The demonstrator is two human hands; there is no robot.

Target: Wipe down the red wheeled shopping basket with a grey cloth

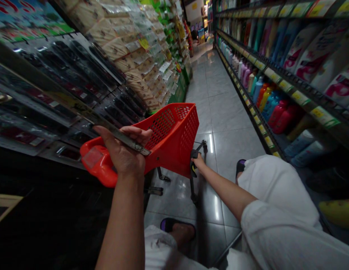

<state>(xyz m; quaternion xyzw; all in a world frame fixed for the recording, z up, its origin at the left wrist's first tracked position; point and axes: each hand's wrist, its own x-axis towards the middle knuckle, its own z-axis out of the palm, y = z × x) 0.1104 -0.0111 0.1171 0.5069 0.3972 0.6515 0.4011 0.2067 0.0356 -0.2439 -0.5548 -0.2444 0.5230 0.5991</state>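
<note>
My left hand (125, 155) is palm up, with a long flat metal strip (107, 127) lying across it between the thumb and the half-curled fingers. The strip has a worn end near the basket and runs off to the upper left, growing wider. Behind and below this hand stands a red plastic shopping cart (174, 152) with a perforated basket and a red handle. My right hand (198, 162) is closed around a small black object with a yellow patch (194, 159), at the cart's near right corner. Its kind is not clear, and the fingers hide part of it.
Hanging packaged goods (75, 67) and stacked tissue-like packs (135, 60) line the left side. Along the right run shelves (264, 67) of bottles. The tiled aisle (219, 97) leads away between them. My feet in dark sandals (177, 226) are close to the cart's wheels.
</note>
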